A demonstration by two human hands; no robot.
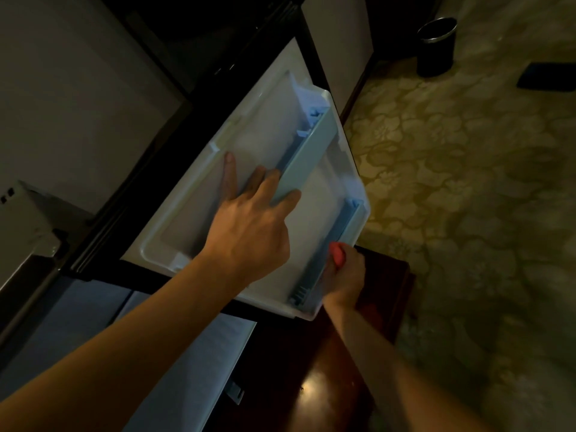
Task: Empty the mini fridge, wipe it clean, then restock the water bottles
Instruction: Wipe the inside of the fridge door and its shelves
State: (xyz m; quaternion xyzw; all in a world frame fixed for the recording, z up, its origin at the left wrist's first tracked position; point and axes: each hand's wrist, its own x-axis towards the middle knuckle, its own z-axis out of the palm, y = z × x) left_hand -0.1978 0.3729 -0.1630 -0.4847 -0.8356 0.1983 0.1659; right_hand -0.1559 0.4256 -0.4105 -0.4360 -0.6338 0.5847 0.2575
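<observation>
The mini fridge door (pixel 193 213) stands open, its white inner liner facing me. Two pale blue-grey shelf rails cross it: an upper rail (pixel 311 148) and a lower rail (pixel 330 244). My left hand (pixel 249 226) holds the near end of the upper rail, with fingers on both sides of it and the thumb stretched out on the liner. My right hand (pixel 343 275) grips a red cloth (pixel 338 255) against the lower rail near the door's edge. The lit fridge interior (pixel 187 353) shows at the bottom left. No water bottles are in view.
A dark wooden cabinet door (pixel 327 369) sits below the fridge door. Patterned carpet (pixel 467 213) covers the floor on the right, with a black waste bin (pixel 436 46) at the back and a dark flat object (pixel 545 76) at the far right.
</observation>
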